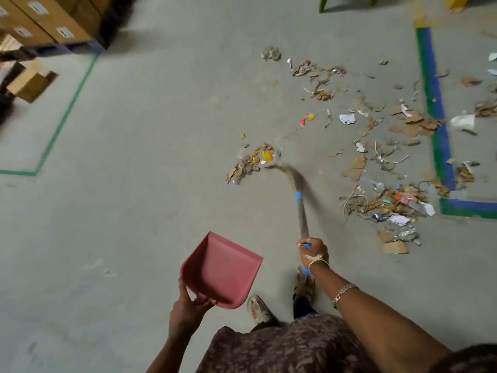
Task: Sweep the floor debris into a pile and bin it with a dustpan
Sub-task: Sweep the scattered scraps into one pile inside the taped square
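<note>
Progress is judged early. At seven o'clock, the empty pink dustpan (220, 270) is held by its rear edge in the curled fingers of the left hand (188, 305). Near centre, a small pile (250, 162) lies at the bristles of the broom (301, 208), whose handle is gripped by the right hand (313, 254). Toward three o'clock, most debris (390, 162) is seen scattered; scooping and binning are judged outstanding.

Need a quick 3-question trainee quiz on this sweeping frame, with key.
1. Which hand grips the broom? A) left B) right
2. True or false: the pink dustpan already holds debris.
3. Fill in: most scattered debris lies beside the ____-and-green floor tape.

Key:
1. B, the right hand.
2. False: it is empty, held by the left hand.
3. blue
</note>
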{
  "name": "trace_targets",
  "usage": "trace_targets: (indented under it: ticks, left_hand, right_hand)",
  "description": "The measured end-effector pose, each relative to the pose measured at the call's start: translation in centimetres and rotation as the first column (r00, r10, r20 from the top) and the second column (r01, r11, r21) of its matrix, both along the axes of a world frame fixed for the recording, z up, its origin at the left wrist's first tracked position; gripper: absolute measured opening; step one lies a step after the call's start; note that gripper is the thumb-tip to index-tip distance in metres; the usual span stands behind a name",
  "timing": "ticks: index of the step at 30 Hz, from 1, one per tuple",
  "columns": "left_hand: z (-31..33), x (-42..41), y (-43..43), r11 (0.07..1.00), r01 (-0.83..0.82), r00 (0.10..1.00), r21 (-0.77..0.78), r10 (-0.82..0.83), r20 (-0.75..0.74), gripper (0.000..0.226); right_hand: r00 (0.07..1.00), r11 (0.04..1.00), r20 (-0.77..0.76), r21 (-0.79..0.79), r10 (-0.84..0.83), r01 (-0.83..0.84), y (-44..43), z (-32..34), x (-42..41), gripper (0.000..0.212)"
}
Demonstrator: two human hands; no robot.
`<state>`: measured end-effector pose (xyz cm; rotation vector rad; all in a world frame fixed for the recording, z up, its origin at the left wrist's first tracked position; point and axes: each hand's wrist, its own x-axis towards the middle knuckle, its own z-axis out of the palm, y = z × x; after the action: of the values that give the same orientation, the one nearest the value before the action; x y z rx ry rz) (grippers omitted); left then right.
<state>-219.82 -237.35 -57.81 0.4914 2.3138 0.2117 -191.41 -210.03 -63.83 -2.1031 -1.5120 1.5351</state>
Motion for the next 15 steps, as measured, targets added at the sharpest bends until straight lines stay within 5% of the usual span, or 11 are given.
trace_targets:
  ticks: [8,15]
  left_hand:
    - [0.9,-1.6,6.8,0.99,0.137,0.99,0.013,-0.137,-0.024,0.127]
    - [-0.5,-5.7,10.8,0.982,0.184,0.983,0.038,-0.183,-0.03,0.129]
  right_hand:
    - [0.983,0.962,0.013,0.206,-0.185,0.178,2.6,1.3,6.5,0.016]
    - [0.993,0.967,-0.068,0.231,-0.098,0.111,1.7,3.0,5.2,0.029]
